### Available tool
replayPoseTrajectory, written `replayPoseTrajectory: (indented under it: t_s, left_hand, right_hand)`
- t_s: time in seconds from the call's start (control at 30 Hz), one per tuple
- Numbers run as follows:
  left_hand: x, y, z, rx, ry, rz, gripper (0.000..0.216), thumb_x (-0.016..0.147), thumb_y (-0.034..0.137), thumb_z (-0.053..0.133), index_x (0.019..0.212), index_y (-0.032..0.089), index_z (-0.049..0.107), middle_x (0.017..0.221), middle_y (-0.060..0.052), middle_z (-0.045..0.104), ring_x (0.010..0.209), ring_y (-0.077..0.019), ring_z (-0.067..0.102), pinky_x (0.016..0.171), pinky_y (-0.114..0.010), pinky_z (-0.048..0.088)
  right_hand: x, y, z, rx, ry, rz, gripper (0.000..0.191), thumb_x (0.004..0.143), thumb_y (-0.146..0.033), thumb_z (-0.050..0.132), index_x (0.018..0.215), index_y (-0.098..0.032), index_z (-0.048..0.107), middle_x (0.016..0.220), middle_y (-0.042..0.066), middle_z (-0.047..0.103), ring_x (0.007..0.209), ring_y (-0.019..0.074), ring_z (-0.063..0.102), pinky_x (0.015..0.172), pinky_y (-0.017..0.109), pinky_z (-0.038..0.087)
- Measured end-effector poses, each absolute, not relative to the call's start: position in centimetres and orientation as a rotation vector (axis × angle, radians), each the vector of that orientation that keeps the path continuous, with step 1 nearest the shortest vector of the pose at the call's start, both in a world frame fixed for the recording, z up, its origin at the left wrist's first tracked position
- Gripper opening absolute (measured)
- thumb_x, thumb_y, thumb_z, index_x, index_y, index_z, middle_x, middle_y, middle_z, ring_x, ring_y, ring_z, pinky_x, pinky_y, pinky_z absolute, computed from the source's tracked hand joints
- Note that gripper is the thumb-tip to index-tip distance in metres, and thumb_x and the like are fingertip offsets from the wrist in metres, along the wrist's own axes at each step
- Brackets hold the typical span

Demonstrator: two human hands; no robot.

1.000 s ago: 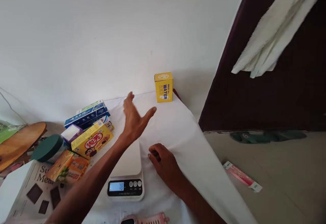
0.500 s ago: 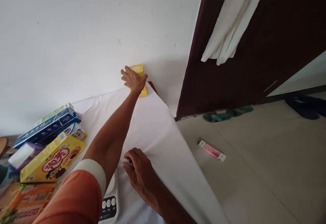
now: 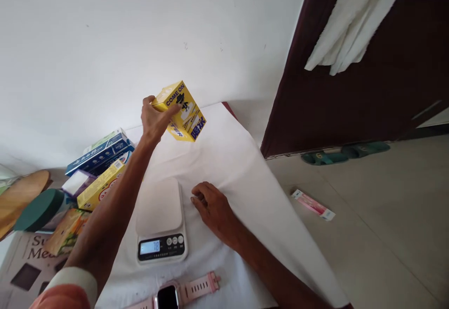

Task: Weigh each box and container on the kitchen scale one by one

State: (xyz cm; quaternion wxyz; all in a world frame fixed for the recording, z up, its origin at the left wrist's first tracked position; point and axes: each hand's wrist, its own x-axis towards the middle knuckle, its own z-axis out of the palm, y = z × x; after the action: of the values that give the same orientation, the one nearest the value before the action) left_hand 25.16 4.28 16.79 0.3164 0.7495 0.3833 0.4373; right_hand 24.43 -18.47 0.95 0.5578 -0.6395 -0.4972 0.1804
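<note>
My left hand [image 3: 153, 121] grips a yellow carton [image 3: 191, 119] printed with "COME ON", holding it tilted above the far end of the table, thumb on its front face. On the white cloth [image 3: 242, 164] rests my right hand [image 3: 215, 209], its fingers curled in loosely, with no object visible in them. Just left of it lies a white digital kitchen scale [image 3: 159, 206] with a bare plate and a lit display [image 3: 150, 246] that seems to read 78. A pink-strapped smartwatch [image 3: 168, 296] lies nearer to me, partly cut off by the frame's lower edge.
Along the left are a blue box [image 3: 94, 157], a yellow snack box [image 3: 101, 187], a purple-and-white pack [image 3: 77, 183] and a round green lid [image 3: 40, 210]. A pink-and-white box [image 3: 313, 204] and green slippers [image 3: 324, 158] lie on the floor. A white towel [image 3: 354, 23] hangs at the dark door.
My left hand has taken hold of the yellow carton, lifted it off the table's far corner and drawn it leftward. The view has shifted, uncovering the scale's plate and the smartwatch.
</note>
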Motion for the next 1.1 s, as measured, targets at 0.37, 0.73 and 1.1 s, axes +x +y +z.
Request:
replayPoseTrajectory:
  t_s: [0.37, 0.73, 1.1]
  left_hand:
    - [5.6, -7.3, 18.0, 2.068, 1.109, 1.060, 0.091, 0.055, 0.041, 0.093, 0.137, 0.025, 0.057, 0.115, -0.008, 0.069, 0.096, -0.0296, 0.071, 0.076, -0.040, 0.065]
    - [3.2, -7.7, 14.8, 2.040, 1.113, 1.070, 0.096, 0.052, 0.030, 0.095, 0.140, 0.027, 0.058, 0.132, -0.011, 0.063, 0.121, -0.0368, 0.063, 0.090, -0.048, 0.062]
    - [-0.2, -7.6, 14.6, 2.046, 0.861, 1.300, 0.085, 0.082, 0.067, 0.070, 0.153, 0.029, 0.041, 0.150, -0.011, 0.049, 0.136, -0.0332, 0.053, 0.115, -0.050, 0.044]
  right_hand:
    - [24.4, -18.1, 0.7, -1.506, -1.197, 0.425, 0.006, 0.093, -0.022, 0.054, 0.089, -0.022, 0.059, 0.088, 0.004, 0.066, 0.077, 0.0190, 0.063, 0.072, 0.034, 0.052]
    - [24.4, -18.1, 1.0, -1.536, -1.194, 0.414, 0.007, 0.092, -0.025, 0.056, 0.088, -0.023, 0.060, 0.087, 0.004, 0.068, 0.075, 0.0185, 0.064, 0.071, 0.034, 0.053]
    - [24.4, -18.2, 1.0, -1.552, -1.196, 0.423, 0.007, 0.094, -0.025, 0.056, 0.091, -0.023, 0.062, 0.088, 0.004, 0.069, 0.074, 0.0179, 0.065, 0.069, 0.032, 0.054]
